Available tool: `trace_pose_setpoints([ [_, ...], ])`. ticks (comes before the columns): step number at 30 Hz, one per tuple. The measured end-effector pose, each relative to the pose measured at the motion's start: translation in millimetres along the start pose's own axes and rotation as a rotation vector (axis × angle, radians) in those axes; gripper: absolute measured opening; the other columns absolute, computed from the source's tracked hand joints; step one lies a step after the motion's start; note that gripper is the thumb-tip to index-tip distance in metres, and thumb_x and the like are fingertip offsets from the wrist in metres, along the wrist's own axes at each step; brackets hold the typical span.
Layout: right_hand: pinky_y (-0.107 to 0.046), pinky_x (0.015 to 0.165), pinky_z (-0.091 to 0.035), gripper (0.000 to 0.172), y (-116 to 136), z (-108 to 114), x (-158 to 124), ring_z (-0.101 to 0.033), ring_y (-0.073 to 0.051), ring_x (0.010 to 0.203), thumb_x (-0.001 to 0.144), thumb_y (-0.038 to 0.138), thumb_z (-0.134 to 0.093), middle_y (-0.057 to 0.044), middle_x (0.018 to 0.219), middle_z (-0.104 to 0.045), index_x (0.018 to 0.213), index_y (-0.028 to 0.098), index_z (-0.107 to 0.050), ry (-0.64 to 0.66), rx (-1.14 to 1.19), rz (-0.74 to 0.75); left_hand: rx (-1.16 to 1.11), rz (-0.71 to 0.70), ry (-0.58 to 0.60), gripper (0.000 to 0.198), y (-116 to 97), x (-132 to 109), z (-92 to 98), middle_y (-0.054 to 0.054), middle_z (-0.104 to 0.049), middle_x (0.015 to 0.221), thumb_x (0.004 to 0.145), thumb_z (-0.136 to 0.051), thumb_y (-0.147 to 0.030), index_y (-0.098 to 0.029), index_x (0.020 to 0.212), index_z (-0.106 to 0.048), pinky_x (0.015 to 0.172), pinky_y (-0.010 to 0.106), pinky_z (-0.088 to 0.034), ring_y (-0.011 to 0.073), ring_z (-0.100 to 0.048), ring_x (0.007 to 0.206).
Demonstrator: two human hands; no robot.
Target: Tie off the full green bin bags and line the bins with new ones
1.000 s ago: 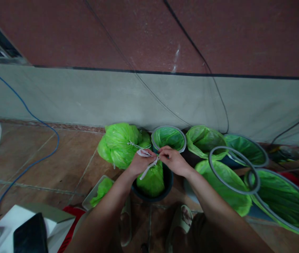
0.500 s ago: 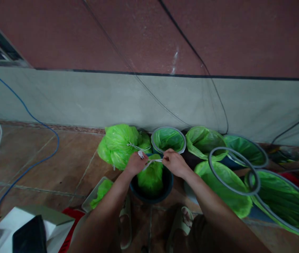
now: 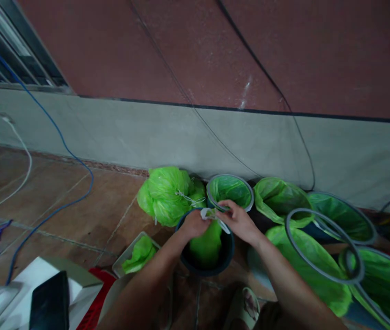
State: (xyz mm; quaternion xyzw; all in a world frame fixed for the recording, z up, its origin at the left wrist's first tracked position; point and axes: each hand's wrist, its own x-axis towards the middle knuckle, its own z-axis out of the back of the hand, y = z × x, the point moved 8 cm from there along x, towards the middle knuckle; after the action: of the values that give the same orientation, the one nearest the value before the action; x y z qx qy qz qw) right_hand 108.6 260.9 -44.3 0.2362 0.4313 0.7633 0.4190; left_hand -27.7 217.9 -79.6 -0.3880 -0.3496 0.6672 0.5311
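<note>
A green plastic garbage bag (image 3: 206, 250) stands gathered at its neck inside a dark blue trash can (image 3: 228, 256) in front of me. My left hand (image 3: 196, 224) is closed on the white drawstring (image 3: 207, 213) at the left side of the bag's neck. From the other side, my right hand (image 3: 239, 223) holds the drawstring between bent fingers, and a loose white end hangs beneath it. Behind my left hand sits a full green bag (image 3: 167, 195), its neck tied with white string.
Green-lined bins (image 3: 231, 192) line the wall and the right side. A loose grey ring (image 3: 293, 238) lies across some of them. At lower left are a white tray (image 3: 121, 261), a white box (image 3: 78, 298) with a dark phone (image 3: 49, 300), and a blue cable (image 3: 90, 183).
My hands have moved closer together, and the drawstring, stretched straight before, is now bunched and looped at the bag's neck. The view has shifted, so the scene sits lower and further right.
</note>
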Motion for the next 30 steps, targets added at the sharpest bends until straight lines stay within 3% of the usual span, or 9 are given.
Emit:
trace_pose_setpoints([
  [4,-0.037,0.093,-0.046,0.08,20,-14,-6,-0.056,-0.023,0.113,0.068,0.039,-0.073,-0.009,0.129,-0.056,0.139,0.023,-0.04,0.1,0.076,0.12,-0.469,0.055,-0.12,0.028,-23,-2,36.4,-0.006,-0.042,0.049,0.071,-0.062,-0.037,-0.018,0.053,-0.053,0.051,0.022,-0.033,0.0082,-0.04,0.049],
  [8,-0.042,0.093,-0.046,0.041,27,-25,-6,-0.061,-0.027,0.102,0.072,0.032,-0.065,-0.008,0.104,-0.067,0.111,0.019,-0.062,-0.008,-0.016,0.127,-0.833,-0.052,-0.04,0.035,-53,-16,48.2,-0.003,-0.05,0.055,0.069,-0.068,-0.046,-0.015,0.058,-0.055,0.053,0.021,-0.037,0.0069,-0.044,0.052],
  [10,-0.039,0.082,-0.05,0.019,29,-27,0,-0.064,-0.024,0.085,0.074,0.026,-0.056,-0.004,0.08,-0.068,0.088,0.018,-0.066,-0.056,0.072,0.096,-0.763,-0.156,-0.05,0.036,-66,-26,55.0,-0.002,-0.053,0.059,0.075,-0.064,-0.048,-0.015,0.062,-0.057,0.055,0.021,-0.039,0.0076,-0.047,0.056],
  [12,-0.033,0.072,-0.051,0.012,36,-28,9,-0.063,-0.021,0.074,0.071,0.024,-0.055,-0.001,0.069,-0.065,0.076,0.018,-0.064,-0.101,0.244,0.051,-0.565,-0.291,-0.21,0.032,-77,-38,72.5,0.001,-0.058,0.07,0.081,-0.059,-0.045,-0.015,0.068,-0.058,0.062,0.023,-0.043,0.0097,-0.052,0.066],
  [18,-0.03,0.066,-0.052,0.019,109,-73,55,-0.066,-0.021,0.075,0.064,0.029,-0.067,-0.002,0.072,-0.07,0.081,0.02,-0.063,-0.065,0.726,-0.092,-0.147,-0.498,-0.707,0.026,-92,-83,158.0,0.01,-0.061,0.117,0.084,-0.059,-0.034,-0.019,0.105,-0.06,0.092,0.034,-0.046,0.0189,-0.057,0.106],
  [22,-0.03,0.068,-0.054,0.019,150,-130,92,-0.068,-0.021,0.078,0.069,0.027,-0.064,-0.001,0.069,-0.069,0.086,0.018,-0.064,-0.067,0.823,-0.166,-0.286,-0.32,-1.092,0.029,-51,-122,254.6,0.006,-0.066,0.103,0.083,-0.058,-0.034,-0.018,0.107,-0.06,0.08,0.028,-0.049,0.0142,-0.062,0.089],
  [25,-0.029,0.067,-0.055,0.016,148,-179,110,-0.068,-0.019,0.076,0.068,0.018,-0.062,-0.001,0.066,-0.068,0.083,0.015,-0.062,-0.094,0.947,-0.264,-0.308,-0.198,-1.268,0.027,-6,-152,305.2,0.002,-0.066,0.09,0.079,-0.062,-0.031,-0.016,0.101,-0.063,0.075,0.025,-0.048,0.0113,-0.061,0.08],
  [27,-0.029,0.067,-0.055,0.017,137,-214,118,-0.068,-0.018,0.073,0.067,0.012,-0.06,-0.001,0.067,-0.069,0.083,0.015,-0.061,-0.098,1.036,-0.346,-0.304,-0.114,-1.299,0.027,31,-165,318.4,0.002,-0.066,0.088,0.075,-0.065,-0.031,-0.015,0.098,-0.064,0.074,0.024,-0.048,0.0111,-0.06,0.078],
  [30,-0.028,0.065,-0.056,0.019,117,-264,131,-0.068,-0.017,0.073,0.068,0.01,-0.058,0.0,0.072,-0.069,0.086,0.017,-0.06,-0.092,1.094,-0.437,-0.379,0.073,-1.228,0.03,102,-166,307.0,0.004,-0.067,0.091,0.073,-0.066,-0.032,-0.015,0.098,-0.064,0.074,0.025,-0.048,0.0125,-0.061,0.078],
])
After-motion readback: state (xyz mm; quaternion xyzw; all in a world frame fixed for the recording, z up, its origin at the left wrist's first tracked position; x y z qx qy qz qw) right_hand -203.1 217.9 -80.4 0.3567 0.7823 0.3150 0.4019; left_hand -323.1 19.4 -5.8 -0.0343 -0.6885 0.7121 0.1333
